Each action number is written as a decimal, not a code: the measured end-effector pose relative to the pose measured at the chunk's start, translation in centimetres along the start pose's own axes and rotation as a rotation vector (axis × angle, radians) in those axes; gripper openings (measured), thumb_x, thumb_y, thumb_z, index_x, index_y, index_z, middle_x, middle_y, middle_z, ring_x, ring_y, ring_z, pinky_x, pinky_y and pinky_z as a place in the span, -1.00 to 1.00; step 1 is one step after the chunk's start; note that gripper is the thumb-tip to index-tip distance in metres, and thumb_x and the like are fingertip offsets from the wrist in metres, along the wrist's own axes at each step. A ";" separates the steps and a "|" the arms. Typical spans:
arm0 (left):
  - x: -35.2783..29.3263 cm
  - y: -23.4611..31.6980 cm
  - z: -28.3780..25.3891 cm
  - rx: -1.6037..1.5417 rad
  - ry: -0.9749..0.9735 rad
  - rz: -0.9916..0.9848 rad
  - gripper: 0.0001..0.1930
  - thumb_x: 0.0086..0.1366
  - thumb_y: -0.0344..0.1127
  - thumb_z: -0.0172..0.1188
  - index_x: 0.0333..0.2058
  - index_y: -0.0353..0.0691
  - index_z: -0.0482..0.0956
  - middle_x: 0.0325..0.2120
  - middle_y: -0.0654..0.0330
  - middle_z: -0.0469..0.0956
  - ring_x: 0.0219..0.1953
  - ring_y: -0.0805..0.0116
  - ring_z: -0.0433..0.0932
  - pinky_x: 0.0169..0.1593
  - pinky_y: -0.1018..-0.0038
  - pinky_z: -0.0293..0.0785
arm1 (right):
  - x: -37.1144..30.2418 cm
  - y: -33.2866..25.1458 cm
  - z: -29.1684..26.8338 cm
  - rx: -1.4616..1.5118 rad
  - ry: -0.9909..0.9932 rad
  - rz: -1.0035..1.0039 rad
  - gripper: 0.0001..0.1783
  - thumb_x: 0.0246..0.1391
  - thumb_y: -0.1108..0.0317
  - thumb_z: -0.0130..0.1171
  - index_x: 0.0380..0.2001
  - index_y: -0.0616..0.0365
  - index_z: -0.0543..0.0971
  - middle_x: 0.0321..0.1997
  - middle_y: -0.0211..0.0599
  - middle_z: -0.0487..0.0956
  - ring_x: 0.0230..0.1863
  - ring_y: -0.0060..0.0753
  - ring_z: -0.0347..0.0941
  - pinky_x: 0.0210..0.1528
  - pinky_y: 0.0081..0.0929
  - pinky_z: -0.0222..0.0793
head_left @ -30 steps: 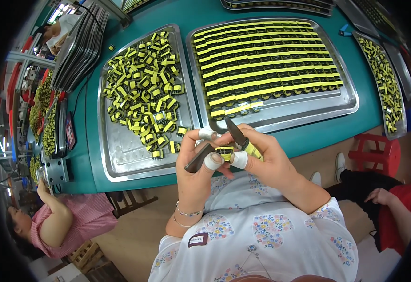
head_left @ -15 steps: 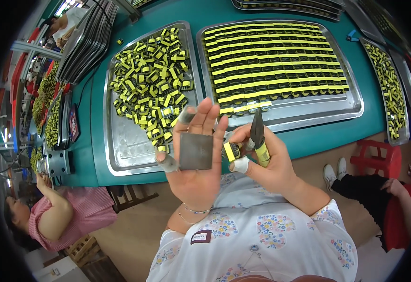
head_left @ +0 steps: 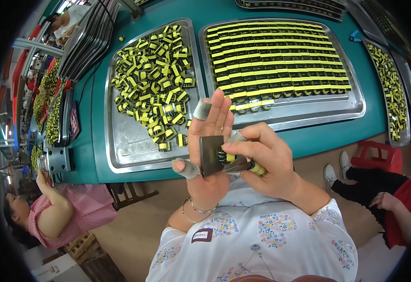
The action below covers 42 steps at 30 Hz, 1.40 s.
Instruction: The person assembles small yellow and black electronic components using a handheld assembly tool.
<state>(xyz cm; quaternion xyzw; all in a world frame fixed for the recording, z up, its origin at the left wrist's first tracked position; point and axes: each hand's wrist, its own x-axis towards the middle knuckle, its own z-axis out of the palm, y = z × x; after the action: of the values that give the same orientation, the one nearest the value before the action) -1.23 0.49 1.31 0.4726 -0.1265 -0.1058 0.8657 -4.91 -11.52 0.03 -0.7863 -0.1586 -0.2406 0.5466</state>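
Note:
My left hand (head_left: 209, 188) is palm up with its fingers stretched out, bearing a dark square plate (head_left: 209, 152) across the palm. Pale covers wrap its thumb and a fingertip. Between the thumb and fingers of my right hand (head_left: 277, 162) is a small yellow-and-black transformer (head_left: 231, 159), its thin metal pins facing the plate's right side. Whether the pins touch the plate I cannot tell. The same hand also grips a dark pointed tool (head_left: 239, 165) with a yellow handle, lying beneath the transformer; its exact kind is unclear.
Beyond my left hand, a metal tray (head_left: 120, 157) holds a loose heap of transformers. To its right, another tray (head_left: 309, 113) carries them in straight rows. Stacked dark trays (head_left: 85, 44) stand at the far left. A red stool (head_left: 379, 157) and a person (head_left: 398, 207) are at the right.
My right hand has brought the transformer left against or close to the plate, turning its pins toward it. The pointed tool has swung from upright to pointing left. My left hand has tilted and shifted right.

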 end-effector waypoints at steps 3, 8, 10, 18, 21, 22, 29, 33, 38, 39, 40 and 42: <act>-0.2 -0.4 -0.1 0.077 -0.033 0.030 0.02 0.14 0.54 -0.36 0.29 -0.27 -0.10 0.30 -0.14 -0.04 0.34 -0.01 0.01 0.36 0.12 -0.12 | -0.1 -0.2 -0.2 -0.019 -0.022 0.016 -0.45 -0.51 0.65 0.22 -0.24 0.14 0.60 -0.31 -0.22 0.41 -0.38 -0.32 0.37 -0.40 -0.51 0.32; -0.6 -0.1 0.2 0.171 -0.067 -0.025 0.14 0.04 0.63 -0.34 0.31 -0.28 -0.12 0.32 -0.12 -0.05 0.35 -0.01 -0.02 0.37 0.12 -0.17 | 0.5 -0.5 -1.0 0.104 -0.064 0.140 -0.56 -0.47 0.62 0.20 -0.32 0.17 0.58 -0.39 -0.29 0.43 -0.41 -0.36 0.36 -0.39 -0.51 0.29; -0.6 -0.2 0.2 0.182 -0.056 -0.033 0.17 0.00 0.65 -0.33 0.31 -0.28 -0.12 0.32 -0.11 -0.06 0.36 -0.01 -0.04 0.37 0.12 -0.18 | 0.4 -0.3 -0.9 0.154 -0.048 0.207 -0.60 -0.46 0.61 0.19 -0.35 0.18 0.58 -0.42 -0.31 0.43 -0.42 -0.37 0.35 -0.39 -0.50 0.28; -0.8 0.0 -0.2 0.249 -0.171 -0.094 0.30 -0.15 0.74 -0.31 0.33 -0.25 -0.15 0.34 -0.08 -0.13 0.38 0.00 -0.12 0.38 0.14 -0.23 | -0.2 0.4 -0.9 0.214 -0.049 0.133 -0.62 -0.48 0.63 0.15 -0.40 0.17 0.58 -0.47 -0.37 0.47 -0.41 -0.39 0.33 -0.38 -0.51 0.26; -1.0 -0.1 0.0 0.275 -0.144 -0.060 0.35 -0.23 0.78 -0.31 0.33 -0.26 -0.15 0.35 -0.07 -0.15 0.38 0.02 -0.13 0.38 0.14 -0.25 | -0.4 0.2 -0.9 0.190 -0.053 0.150 -0.61 -0.50 0.63 0.14 -0.40 0.17 0.58 -0.47 -0.40 0.47 -0.41 -0.38 0.32 -0.39 -0.50 0.25; -1.0 -0.2 -0.2 0.276 -0.145 -0.060 0.35 -0.23 0.78 -0.31 0.33 -0.26 -0.15 0.35 -0.07 -0.15 0.38 0.02 -0.13 0.38 0.14 -0.25 | -0.5 0.2 -1.0 0.190 -0.052 0.150 -0.61 -0.50 0.63 0.14 -0.40 0.17 0.58 -0.47 -0.40 0.47 -0.41 -0.38 0.32 -0.39 -0.50 0.25; -1.4 0.4 3.3 0.529 0.047 -0.037 0.39 -0.27 0.80 -0.33 0.34 -0.25 -0.23 0.36 -0.02 -0.20 0.40 0.08 -0.20 0.39 0.16 -0.38 | -1.0 0.6 -0.8 0.236 -0.020 0.147 -0.60 -0.50 0.65 0.11 -0.40 0.17 0.59 -0.47 -0.35 0.46 -0.42 -0.40 0.31 -0.40 -0.52 0.23; -1.4 1.3 4.3 0.614 0.128 -0.036 0.36 -0.23 0.78 -0.40 0.33 -0.25 -0.26 0.36 -0.02 -0.21 0.40 0.11 -0.26 0.40 0.19 -0.46 | -1.8 0.3 -0.6 0.252 -0.019 0.195 -0.61 -0.47 0.65 0.12 -0.39 0.17 0.59 -0.43 -0.32 0.49 -0.41 -0.39 0.33 -0.38 -0.52 0.25; -1.6 0.2 -0.6 0.541 -0.219 -0.032 0.35 -0.20 0.76 -0.40 0.32 -0.32 -0.25 0.35 -0.09 -0.20 0.39 0.06 -0.21 0.38 0.20 -0.35 | -1.4 1.0 -0.8 0.277 -0.059 0.126 -0.63 -0.44 0.62 0.17 -0.39 0.16 0.58 -0.40 -0.32 0.49 -0.39 -0.37 0.35 -0.38 -0.51 0.27; -1.5 0.0 -1.4 0.503 -0.356 -0.007 0.37 -0.18 0.75 -0.38 0.32 -0.39 -0.28 0.34 -0.14 -0.20 0.38 0.00 -0.17 0.36 0.21 -0.27 | -1.4 1.1 -0.8 0.295 -0.069 0.091 -0.64 -0.44 0.61 0.19 -0.39 0.16 0.58 -0.39 -0.32 0.50 -0.38 -0.36 0.36 -0.38 -0.50 0.27; -1.6 -0.1 -1.4 0.455 -0.339 0.003 0.29 -0.08 0.70 -0.33 0.31 -0.38 -0.19 0.33 -0.14 -0.13 0.37 -0.01 -0.11 0.36 0.21 -0.24 | -1.4 1.0 -0.8 0.298 -0.070 0.089 -0.64 -0.44 0.61 0.19 -0.39 0.16 0.58 -0.39 -0.32 0.50 -0.38 -0.36 0.36 -0.38 -0.50 0.27; -1.5 -0.1 -1.1 0.399 -0.312 -0.018 0.20 0.00 0.64 -0.30 0.31 -0.36 -0.14 0.33 -0.13 -0.10 0.37 0.01 -0.09 0.36 0.22 -0.23 | -1.4 0.4 -0.7 0.230 -0.054 0.119 -0.62 -0.44 0.59 0.23 -0.37 0.15 0.58 -0.34 -0.33 0.51 -0.36 -0.36 0.37 -0.39 -0.52 0.28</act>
<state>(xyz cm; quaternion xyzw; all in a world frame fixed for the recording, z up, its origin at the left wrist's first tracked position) -2.33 1.78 0.49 0.6134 -0.2725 -0.1582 0.7242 -6.02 -12.32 -0.90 -0.7327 -0.1528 -0.1666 0.6419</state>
